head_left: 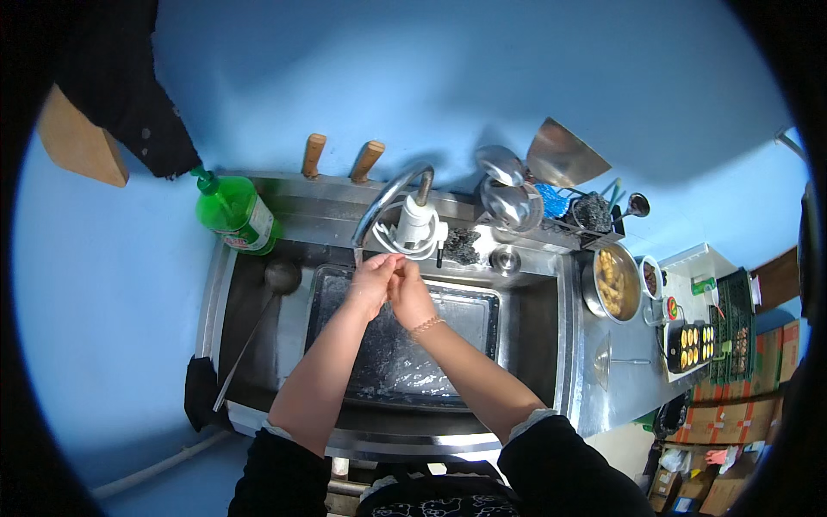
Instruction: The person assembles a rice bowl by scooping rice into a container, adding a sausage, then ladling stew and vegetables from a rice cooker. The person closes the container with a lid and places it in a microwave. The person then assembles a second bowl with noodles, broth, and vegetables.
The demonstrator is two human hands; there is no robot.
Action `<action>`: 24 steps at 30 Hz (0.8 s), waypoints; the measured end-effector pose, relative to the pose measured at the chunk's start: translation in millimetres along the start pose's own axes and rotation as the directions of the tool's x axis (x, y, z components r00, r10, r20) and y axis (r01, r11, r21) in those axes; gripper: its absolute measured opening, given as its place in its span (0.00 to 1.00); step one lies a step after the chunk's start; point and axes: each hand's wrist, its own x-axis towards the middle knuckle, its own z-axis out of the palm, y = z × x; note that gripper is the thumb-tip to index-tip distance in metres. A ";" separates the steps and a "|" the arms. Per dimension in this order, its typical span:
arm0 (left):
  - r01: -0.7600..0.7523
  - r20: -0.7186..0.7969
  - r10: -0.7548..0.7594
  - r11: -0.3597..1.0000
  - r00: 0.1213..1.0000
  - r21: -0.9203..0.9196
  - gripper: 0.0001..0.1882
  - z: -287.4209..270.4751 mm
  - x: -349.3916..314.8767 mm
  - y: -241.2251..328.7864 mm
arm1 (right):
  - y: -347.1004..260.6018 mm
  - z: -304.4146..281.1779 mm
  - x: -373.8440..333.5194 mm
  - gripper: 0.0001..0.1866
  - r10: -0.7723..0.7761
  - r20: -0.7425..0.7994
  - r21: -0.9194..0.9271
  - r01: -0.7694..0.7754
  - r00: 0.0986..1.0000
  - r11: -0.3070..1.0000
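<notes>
My left hand (372,283) and my right hand (411,297) meet at the fingertips, just below and beside the spout of the curved metal tap (383,202). The fingers of both are bent and pressed together; whether anything small is between them is hidden. A thin stream of water seems to come from the spout by my left hand. Under my hands a dark rectangular tray (494,345) lies in the steel sink (536,345), its bottom wet and shiny. To its left, a long-handled ladle (282,277) leans in the sink.
A green pump bottle (233,215) stands at the sink's back left corner. Two wooden-handled knives (315,155) stand along the back edge. Ladles and a rack (594,228) sit back right. A metal bowl of yellowish food (613,280) stands on the right counter, near a black egg-filled pan (689,349).
</notes>
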 end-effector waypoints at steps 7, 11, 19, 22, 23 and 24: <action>0.029 -0.159 0.166 0.597 0.973 0.802 0.12 -1.3 -44.3 -32.1 | 69.9 -49.6 46.0 0.19 0.270 -0.428 0.271 -0.163 0.863 0.949; -0.127 -0.108 0.367 0.559 0.924 0.820 0.14 -6.6 -89.4 -55.6 | 93.3 -66.0 69.4 0.27 0.372 -0.165 0.081 -0.363 0.914 0.928; -0.216 0.015 0.591 0.271 0.806 0.938 0.20 13.2 -139.1 -48.4 | 91.7 -50.7 31.4 0.14 -0.155 0.173 -0.669 0.232 0.973 0.706; -0.441 0.161 0.843 0.098 0.513 0.892 0.20 47.7 -111.9 -48.9 | 59.1 -10.2 -75.1 0.25 -0.295 0.352 -0.133 0.360 0.888 0.924; -0.597 0.170 0.909 0.101 0.380 0.796 0.20 67.5 -103.8 -55.0 | 46.3 -5.4 -112.6 0.33 -0.299 0.262 0.090 0.285 0.918 0.954; -0.541 0.100 0.831 0.260 0.548 0.800 0.19 80.1 -103.5 -56.1 | 36.5 -9.4 -137.9 0.42 -0.247 0.077 0.276 0.218 0.966 0.936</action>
